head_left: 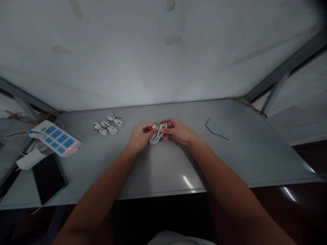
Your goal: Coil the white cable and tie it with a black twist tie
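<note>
Right at the middle of the table (pixel 163 170), both hands are pinched onto one coiled white cable (pixel 156 136). The left hand (pixel 140 135) grips what looks like the plug end between thumb and fingers. The right hand (pixel 179 131) is closed around the top of the loops, so the coil sits between them, touching both. Its long axis slants from the right hand down toward the left thumb. Off to the right lies a loose black twist tie (pixel 216 131), clearly nearer the right hand. Three tied cable bundles (pixel 108 125) sit to the left, nearer the left hand, with a power strip (pixel 57 137) and a phone (pixel 48 178) further out.
</note>
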A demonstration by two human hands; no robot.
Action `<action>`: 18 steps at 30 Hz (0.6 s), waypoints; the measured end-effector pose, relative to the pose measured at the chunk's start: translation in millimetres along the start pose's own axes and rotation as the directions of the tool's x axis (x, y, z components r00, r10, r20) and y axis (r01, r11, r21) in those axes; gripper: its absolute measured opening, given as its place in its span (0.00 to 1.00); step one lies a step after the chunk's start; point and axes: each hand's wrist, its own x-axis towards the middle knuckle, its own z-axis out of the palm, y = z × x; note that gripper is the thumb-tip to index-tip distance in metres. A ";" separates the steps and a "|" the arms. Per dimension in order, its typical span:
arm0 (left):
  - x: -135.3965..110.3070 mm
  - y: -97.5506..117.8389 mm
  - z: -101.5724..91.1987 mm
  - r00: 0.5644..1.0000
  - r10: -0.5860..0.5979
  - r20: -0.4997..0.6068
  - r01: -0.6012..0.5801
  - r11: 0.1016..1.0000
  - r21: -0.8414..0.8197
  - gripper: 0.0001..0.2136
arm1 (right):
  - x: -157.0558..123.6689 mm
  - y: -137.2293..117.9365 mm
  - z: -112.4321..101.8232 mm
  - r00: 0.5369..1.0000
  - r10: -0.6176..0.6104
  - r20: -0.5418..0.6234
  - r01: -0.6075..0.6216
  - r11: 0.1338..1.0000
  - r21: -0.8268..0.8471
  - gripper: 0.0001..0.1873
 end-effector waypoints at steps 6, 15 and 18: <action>-3.1 1.1 3.6 1.000 -0.016 0.015 0.016 0.999 0.030 0.12 | -0.4 -0.8 3.1 0.999 -0.003 0.054 0.008 0.995 -0.097 0.19; 0.1 2.3 2.0 1.000 -0.008 -0.027 0.008 1.000 0.012 0.14 | 3.0 3.2 -2.2 0.997 0.071 0.030 -0.070 0.997 -0.036 0.11; -0.5 7.3 -0.4 0.988 0.094 -0.120 -0.088 0.994 0.058 0.15 | 3.8 2.5 -1.6 0.998 0.066 0.017 -0.066 0.998 -0.016 0.08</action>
